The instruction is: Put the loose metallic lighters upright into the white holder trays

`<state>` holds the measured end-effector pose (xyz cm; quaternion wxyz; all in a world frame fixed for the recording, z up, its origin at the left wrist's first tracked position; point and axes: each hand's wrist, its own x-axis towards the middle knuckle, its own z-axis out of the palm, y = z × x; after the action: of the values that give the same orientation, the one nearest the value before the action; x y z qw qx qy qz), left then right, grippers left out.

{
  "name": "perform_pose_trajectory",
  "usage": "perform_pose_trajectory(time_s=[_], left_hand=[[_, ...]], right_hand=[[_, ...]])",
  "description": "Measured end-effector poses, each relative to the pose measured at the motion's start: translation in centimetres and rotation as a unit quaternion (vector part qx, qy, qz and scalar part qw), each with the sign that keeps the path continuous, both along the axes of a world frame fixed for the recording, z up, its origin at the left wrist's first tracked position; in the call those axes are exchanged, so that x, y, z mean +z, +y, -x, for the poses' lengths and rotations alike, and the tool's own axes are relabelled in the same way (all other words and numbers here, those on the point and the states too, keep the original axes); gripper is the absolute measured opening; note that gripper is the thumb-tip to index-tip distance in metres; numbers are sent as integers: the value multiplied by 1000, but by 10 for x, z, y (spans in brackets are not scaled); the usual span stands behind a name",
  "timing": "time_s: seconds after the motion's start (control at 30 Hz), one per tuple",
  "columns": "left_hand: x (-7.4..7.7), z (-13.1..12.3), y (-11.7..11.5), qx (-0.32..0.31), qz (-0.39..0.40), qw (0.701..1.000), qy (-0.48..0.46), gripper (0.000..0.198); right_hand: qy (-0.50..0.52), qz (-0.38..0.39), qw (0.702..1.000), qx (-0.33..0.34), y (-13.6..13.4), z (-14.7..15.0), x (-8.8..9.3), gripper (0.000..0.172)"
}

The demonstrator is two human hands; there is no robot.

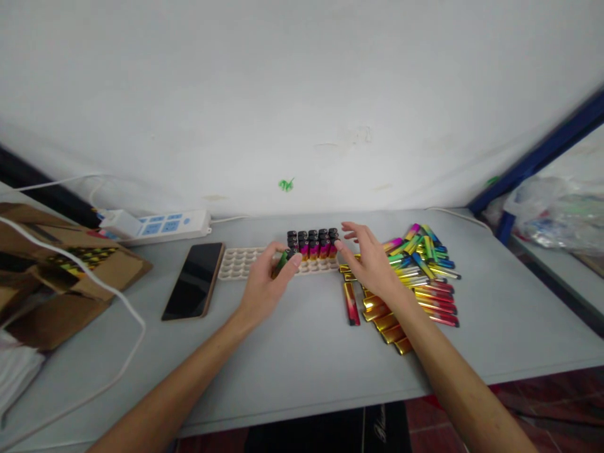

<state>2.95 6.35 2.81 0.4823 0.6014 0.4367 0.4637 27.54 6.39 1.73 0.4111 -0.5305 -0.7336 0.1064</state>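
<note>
Near the back edge of the table (292,358), the left hand (264,283) had green tubes (284,257) in its grip. The right hand (371,261) had its grip released.

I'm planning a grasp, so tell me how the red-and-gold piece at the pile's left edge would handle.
The red-and-gold piece would probably slide easily: its glossy surface rests on a smooth-looking tabletop. It is likely stiff, as it lies straight without a bend. Its flattish look suggests it may resist rolling, though its exact cross-section is hard to tell.
</note>
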Motion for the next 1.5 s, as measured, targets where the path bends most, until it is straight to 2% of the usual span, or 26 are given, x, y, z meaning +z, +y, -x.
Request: perform_pose_trajectory(time_s=[0.13, 0.2, 0.33, 0.47, 0.67, 0.77, 0.87, 0.97, 1.13, 1.3, 1.43, 1.5], left_hand=[[7, -1, 2, -14, 14, 999, -40, 42], [10, 0, 3, -21, -8, 998, -59, 42], [19, 6, 6, 1, -106, 994, -39, 31], [27, 16, 12, 67, -237, 964, 105, 31], [14, 17, 18, 42, -275, 950, 145, 24], [7, 15, 18, 47, -339, 915, 215, 19], [3, 15, 23, 27, -412, 876, 251, 14], [-2, 17, 30, 9, -443, 858, 259, 14], [-12, 20, 39, 11, -421, 868, 262, 14], [-12, 20, 38, -6, -374, 890, 262, 16], [-12, 18, 34, -6, -356, 895, 268, 19], [-13, 17, 32, -2, -355, 894, 274, 27]], right_hand=[[-36, 81, 995, 56, -3, 1, -10, 91], [-55, 98, 990, 85, -2, 2, -15, 107], [-60, 102, 989, 90, 4, 2, -23, 114], [-43, 107, 990, 86, 8, 0, -26, 121], [-47, 122, 988, 80, 7, 1, -23, 119], [-53, 121, 988, 82, 6, 3, -20, 118], [-56, 124, 987, 86, 6, 4, -19, 119], [-59, 124, 987, 83, 6, 4, -19, 120], [-61, 121, 988, 79, 4, 4, -16, 119], [-66, 129, 986, 83, 2, 4, -16, 116], [-54, 113, 985, 115, 1, 0, -15, 115], [-40, 112, 984, 135, 2, -6, -10, 108]])
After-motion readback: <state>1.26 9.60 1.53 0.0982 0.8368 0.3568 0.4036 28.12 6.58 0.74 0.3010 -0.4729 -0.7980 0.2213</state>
